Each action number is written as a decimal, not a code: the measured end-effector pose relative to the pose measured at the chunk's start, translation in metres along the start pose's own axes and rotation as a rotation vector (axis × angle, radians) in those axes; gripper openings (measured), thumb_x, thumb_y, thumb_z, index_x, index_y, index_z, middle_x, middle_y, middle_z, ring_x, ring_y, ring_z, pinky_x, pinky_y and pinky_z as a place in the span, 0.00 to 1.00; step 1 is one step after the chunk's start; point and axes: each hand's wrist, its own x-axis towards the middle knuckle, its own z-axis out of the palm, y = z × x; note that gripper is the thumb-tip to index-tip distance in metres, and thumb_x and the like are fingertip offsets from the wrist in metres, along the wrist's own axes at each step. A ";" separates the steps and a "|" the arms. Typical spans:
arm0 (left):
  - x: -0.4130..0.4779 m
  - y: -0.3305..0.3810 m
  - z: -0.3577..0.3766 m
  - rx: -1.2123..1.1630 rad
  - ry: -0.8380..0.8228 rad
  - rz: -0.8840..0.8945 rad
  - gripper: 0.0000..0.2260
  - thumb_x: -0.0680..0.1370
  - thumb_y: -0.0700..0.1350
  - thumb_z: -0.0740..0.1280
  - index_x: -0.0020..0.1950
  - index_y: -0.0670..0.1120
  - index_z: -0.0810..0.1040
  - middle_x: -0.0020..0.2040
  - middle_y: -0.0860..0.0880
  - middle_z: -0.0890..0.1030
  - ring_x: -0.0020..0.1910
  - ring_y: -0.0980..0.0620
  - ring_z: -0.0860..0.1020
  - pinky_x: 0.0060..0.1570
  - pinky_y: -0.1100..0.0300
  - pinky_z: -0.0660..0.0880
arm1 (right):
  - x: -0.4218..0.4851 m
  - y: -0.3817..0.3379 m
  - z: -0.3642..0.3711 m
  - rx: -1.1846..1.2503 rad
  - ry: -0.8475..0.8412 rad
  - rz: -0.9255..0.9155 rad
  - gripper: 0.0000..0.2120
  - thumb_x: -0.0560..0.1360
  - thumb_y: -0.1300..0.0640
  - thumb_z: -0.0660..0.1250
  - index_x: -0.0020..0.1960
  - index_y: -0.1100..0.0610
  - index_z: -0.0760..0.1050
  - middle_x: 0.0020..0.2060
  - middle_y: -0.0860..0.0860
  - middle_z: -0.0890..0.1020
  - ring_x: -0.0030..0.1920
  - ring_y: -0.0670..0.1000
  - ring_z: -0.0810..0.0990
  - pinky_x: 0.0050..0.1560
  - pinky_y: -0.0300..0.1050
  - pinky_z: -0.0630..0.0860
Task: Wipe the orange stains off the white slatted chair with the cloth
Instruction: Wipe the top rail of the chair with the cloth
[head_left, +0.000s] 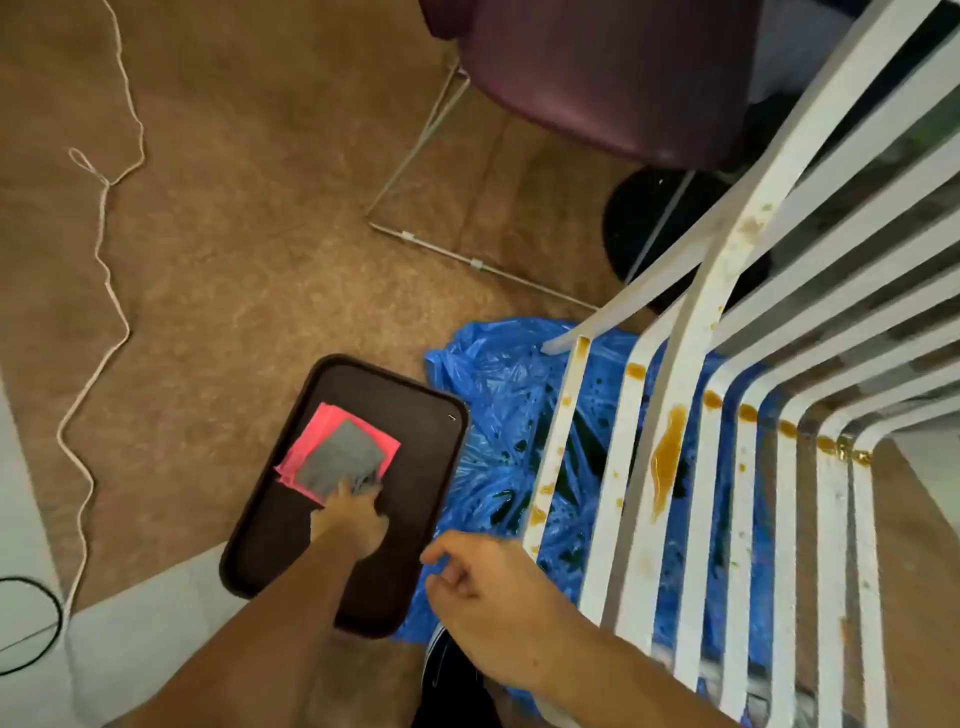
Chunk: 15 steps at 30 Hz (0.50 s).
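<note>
Grey cloth (340, 460) looks soft, light, floppy; left hand (353, 519) pinches its bunched near corner on the dark tray (421, 467); right hand (488, 597) hangs loosely curled, empty.

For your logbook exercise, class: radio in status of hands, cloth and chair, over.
Left hand pinches folded grey cloth on dark brown tray. Right hand empty, beside white slatted chair. Orange stains unwiped. Nothing blocking.

Grey cloth (343, 462) half-hides pink cloth (317, 431) — chair (727, 260) cropped.
</note>
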 end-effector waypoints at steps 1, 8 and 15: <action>0.006 0.000 0.004 0.037 -0.023 -0.001 0.30 0.80 0.57 0.62 0.81 0.58 0.56 0.81 0.43 0.52 0.78 0.41 0.60 0.72 0.43 0.66 | 0.006 0.004 0.002 -0.034 -0.024 -0.008 0.12 0.79 0.48 0.62 0.62 0.45 0.75 0.47 0.46 0.79 0.48 0.48 0.79 0.54 0.50 0.79; 0.029 -0.001 0.017 0.173 -0.100 -0.074 0.34 0.82 0.57 0.59 0.83 0.52 0.45 0.83 0.46 0.45 0.80 0.41 0.55 0.74 0.40 0.59 | 0.021 0.023 0.009 -0.218 -0.040 -0.026 0.15 0.79 0.45 0.59 0.65 0.43 0.72 0.54 0.47 0.77 0.55 0.51 0.77 0.57 0.53 0.77; 0.016 0.003 0.014 -0.118 0.291 -0.069 0.19 0.79 0.52 0.65 0.66 0.44 0.74 0.64 0.43 0.76 0.63 0.39 0.76 0.60 0.43 0.72 | 0.021 0.023 0.006 -0.167 -0.026 0.034 0.15 0.79 0.46 0.60 0.65 0.45 0.73 0.50 0.46 0.79 0.51 0.50 0.79 0.55 0.53 0.78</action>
